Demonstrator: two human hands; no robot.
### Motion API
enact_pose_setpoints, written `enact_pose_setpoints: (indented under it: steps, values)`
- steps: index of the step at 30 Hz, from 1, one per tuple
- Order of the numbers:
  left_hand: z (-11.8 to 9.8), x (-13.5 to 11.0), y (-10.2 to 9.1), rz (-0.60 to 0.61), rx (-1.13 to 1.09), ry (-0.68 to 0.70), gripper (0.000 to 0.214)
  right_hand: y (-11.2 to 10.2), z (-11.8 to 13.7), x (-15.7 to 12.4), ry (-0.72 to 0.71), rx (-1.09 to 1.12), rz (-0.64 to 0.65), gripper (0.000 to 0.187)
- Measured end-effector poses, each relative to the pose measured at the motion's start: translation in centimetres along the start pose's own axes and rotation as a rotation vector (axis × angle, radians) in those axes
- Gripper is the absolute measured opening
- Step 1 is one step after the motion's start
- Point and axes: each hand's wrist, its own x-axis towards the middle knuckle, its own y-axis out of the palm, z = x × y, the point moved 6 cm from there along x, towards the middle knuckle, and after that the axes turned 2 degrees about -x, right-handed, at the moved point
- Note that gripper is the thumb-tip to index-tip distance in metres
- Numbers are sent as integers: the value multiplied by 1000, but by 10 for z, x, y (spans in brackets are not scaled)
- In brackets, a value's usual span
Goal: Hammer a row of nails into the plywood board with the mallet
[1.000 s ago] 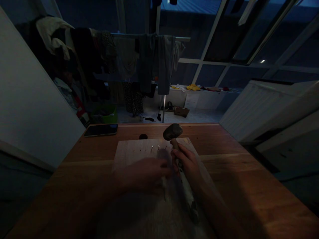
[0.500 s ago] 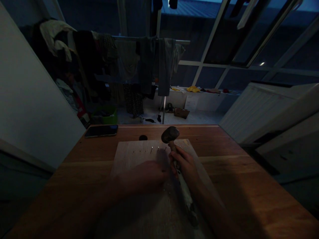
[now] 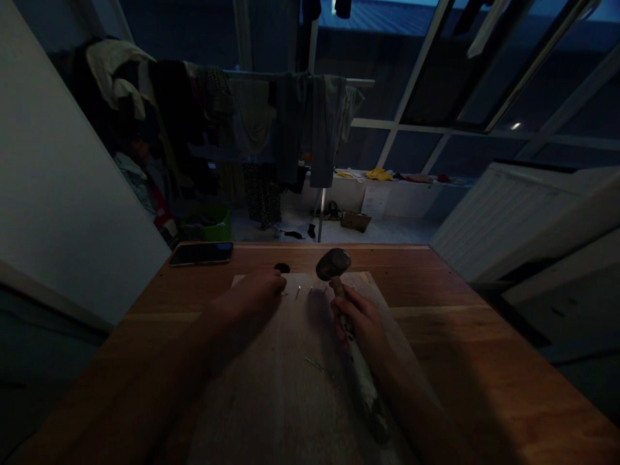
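Apparently nail-setting is in hand: left of centre, the left grip is drawn narrow over the board; whether it pinches a nail I cannot tell. The next move likely calls for steadiness there. Just right, upright nails stand; below centre, a loose nail lies. Right of centre, the right grip wraps the hammer, head above the fingers.

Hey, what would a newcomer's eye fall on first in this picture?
Probably the hammer, slanting right of centre in the right hand, over the pale board. Next, the nails sticking up near the board's far edge, with the left hand just left of them. Behind, clothes hang on a rack before dark windows.
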Motion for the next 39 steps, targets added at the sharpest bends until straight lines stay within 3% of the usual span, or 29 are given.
enact_pose_setpoints:
  steps: [5,12,16,21,27,33,39]
  values:
    - [-6,-2,-8,2,-18,-6,19,2,-3,0,3,2,-3,27]
    - [-5,0,-3,-33,2,29,20,5,-1,-1,-2,-1,25,23]
    - [2,4,6,-60,-234,69,19,7,-5,-1,19,16,36,23]
    - [24,5,20,-114,-517,-25,15,16,-14,0,49,84,90,27]
    - [33,5,24,-178,-558,-34,16,35,-20,-5,52,77,263,34]
    - [35,6,29,-186,-574,-3,13,43,-26,-6,28,76,315,46]
    - [33,7,30,-187,-661,72,16,47,-25,-6,36,29,365,47]
